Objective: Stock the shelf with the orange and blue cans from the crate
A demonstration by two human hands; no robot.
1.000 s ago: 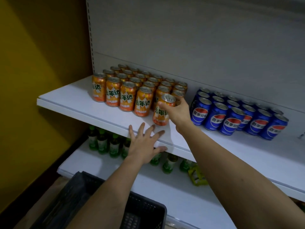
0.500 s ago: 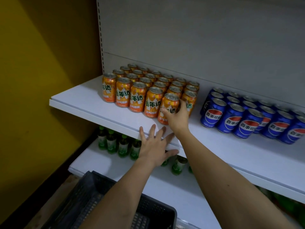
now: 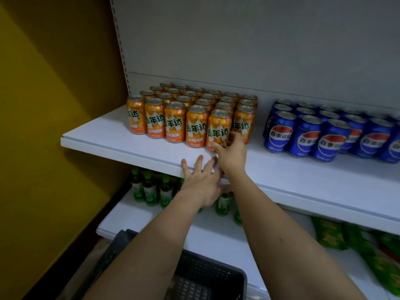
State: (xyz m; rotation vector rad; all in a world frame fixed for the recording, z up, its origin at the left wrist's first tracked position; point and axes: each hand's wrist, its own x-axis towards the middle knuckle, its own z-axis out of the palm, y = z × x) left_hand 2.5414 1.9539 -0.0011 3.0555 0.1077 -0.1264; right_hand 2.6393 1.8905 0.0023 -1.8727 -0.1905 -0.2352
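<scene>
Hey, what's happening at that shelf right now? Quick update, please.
Right hand gripping front orange can low, upright in row. Left hand flat on shelf edge, empty. Blue cans apart; nothing blocking.

Bystanders around your work: bottles, packets, walls.

On the lower shelf [image 3: 151, 221] you have a cluster of green bottles [image 3: 149, 191] standing upright at the left, tucked under the board above, and green snack packets [image 3: 329, 234] lying further right, too blurred for you to read. To your left runs a yellow wall [image 3: 47, 105]; behind everything stands the grey back panel [image 3: 249, 44], with a slotted upright strip [image 3: 121, 50] along its left edge.
</scene>
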